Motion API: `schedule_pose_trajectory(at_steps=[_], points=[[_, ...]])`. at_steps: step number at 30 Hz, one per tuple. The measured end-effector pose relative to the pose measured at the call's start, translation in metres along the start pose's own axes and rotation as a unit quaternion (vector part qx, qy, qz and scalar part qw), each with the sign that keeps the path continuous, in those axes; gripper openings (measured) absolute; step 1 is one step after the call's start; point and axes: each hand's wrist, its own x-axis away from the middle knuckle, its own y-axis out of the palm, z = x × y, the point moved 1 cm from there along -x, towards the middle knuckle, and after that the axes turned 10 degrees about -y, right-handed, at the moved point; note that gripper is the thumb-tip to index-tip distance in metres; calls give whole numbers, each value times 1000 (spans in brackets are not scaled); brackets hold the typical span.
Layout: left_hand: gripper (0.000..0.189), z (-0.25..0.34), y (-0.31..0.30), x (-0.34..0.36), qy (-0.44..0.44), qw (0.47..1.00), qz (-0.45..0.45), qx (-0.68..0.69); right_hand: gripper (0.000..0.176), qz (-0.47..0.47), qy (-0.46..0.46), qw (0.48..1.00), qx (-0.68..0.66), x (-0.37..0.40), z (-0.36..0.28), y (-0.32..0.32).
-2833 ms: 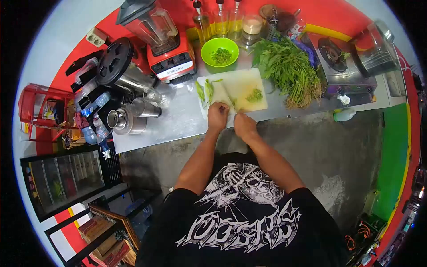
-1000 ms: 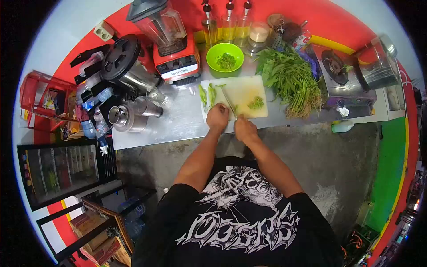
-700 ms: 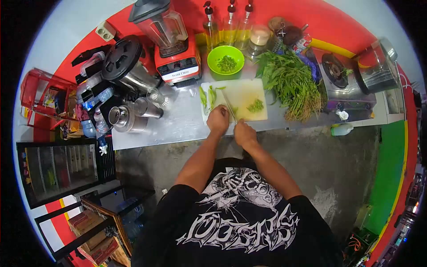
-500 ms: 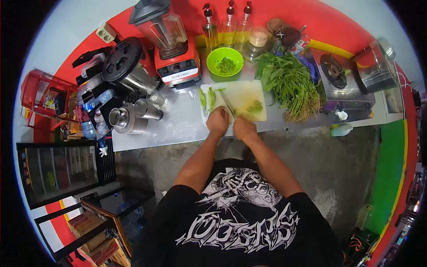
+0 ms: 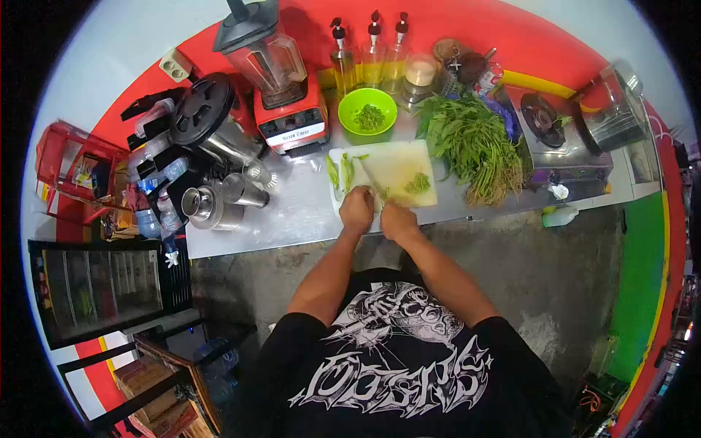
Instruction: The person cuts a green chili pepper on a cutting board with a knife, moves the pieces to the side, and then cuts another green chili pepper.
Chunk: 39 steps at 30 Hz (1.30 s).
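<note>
A white cutting board (image 5: 394,160) lies on the metal counter in front of me. My right hand (image 5: 399,221) is closed around the handle of a knife (image 5: 371,177), whose blade points away and to the left over the board. Close beside the blade, my left hand (image 5: 357,209) is curled at the board's near edge; what its fingers hold is hidden. Long light-green vegetable pieces (image 5: 347,171) lie on the board's left side. A small heap of chopped greens (image 5: 418,183) sits to the right of the knife. Behind the board, a lime-green bowl (image 5: 350,120) contains more chopped greens.
A large bunch of leafy greens with roots (image 5: 475,142) lies right of the board, beside a gas stove (image 5: 562,157). A red blender (image 5: 290,117), a lidded steel container (image 5: 212,128) and metal cups (image 5: 244,191) stand left. Pump bottles (image 5: 372,55) line the back wall.
The view has shifted slightly. Both hands stay close together at the board's near edge, and the knife remains in my right hand with its blade still between them.
</note>
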Motion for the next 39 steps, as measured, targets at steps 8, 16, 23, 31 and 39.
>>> schedule_pose_trajectory(at_steps=[8,16,23,31,39], points=[[17,-3,1,2,57,998,33,4,26,0,34,999,-32,4,8,25],[19,-28,-8,-3,82,989,-22,124,35,0,50,998,-33,-3,32,10],[20,-66,-35,3,61,987,-59,137,45,-24,-52,995,-85,8,46,26],[13,-69,-38,10,38,973,-68,217,45,-57,59,992,-96,18,67,11],[15,-71,-43,16,36,973,-75,217,42,54,28,995,-79,25,72,1]])
